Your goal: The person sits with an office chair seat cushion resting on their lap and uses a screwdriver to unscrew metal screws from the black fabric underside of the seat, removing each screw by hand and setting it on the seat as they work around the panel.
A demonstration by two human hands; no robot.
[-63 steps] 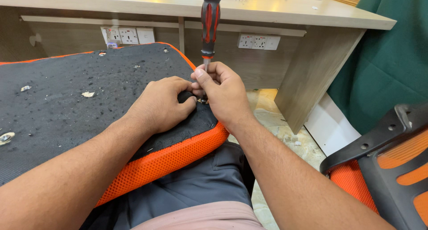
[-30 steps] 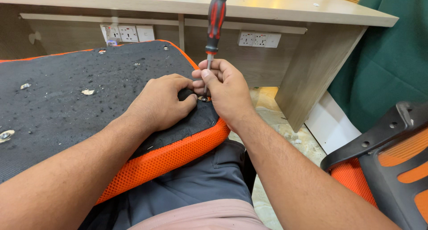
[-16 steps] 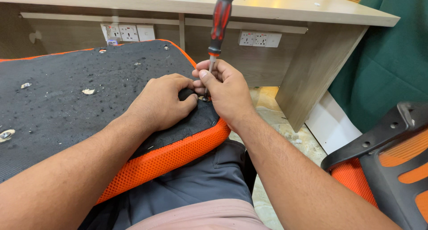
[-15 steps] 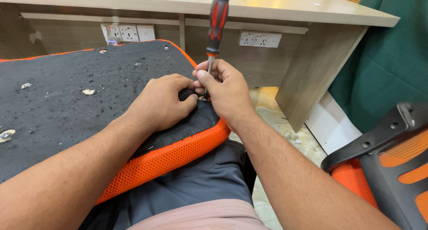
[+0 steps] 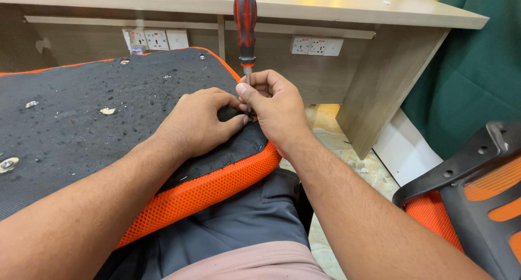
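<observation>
**Both hands at the cushion's corner, screwdriver upright**

Your right hand (image 5: 274, 109) is closed around the metal shaft of a screwdriver (image 5: 245, 24), which stands upright with its red and black handle rising above your fingers and its tip hidden between your two hands. Your left hand (image 5: 198, 122) lies just beside the right one, touching it, fingers curled and pressing down on the black underside of the seat cushion (image 5: 81, 122); I cannot tell whether it pinches anything. The cushion rests across your lap, its orange mesh edge (image 5: 211, 190) just below both hands. Beyond your hands stands a wooden table (image 5: 380, 68) with wall sockets (image 5: 317, 45) under it. Well off to the right of your right arm sits a black and orange chair part (image 5: 477, 187).
</observation>
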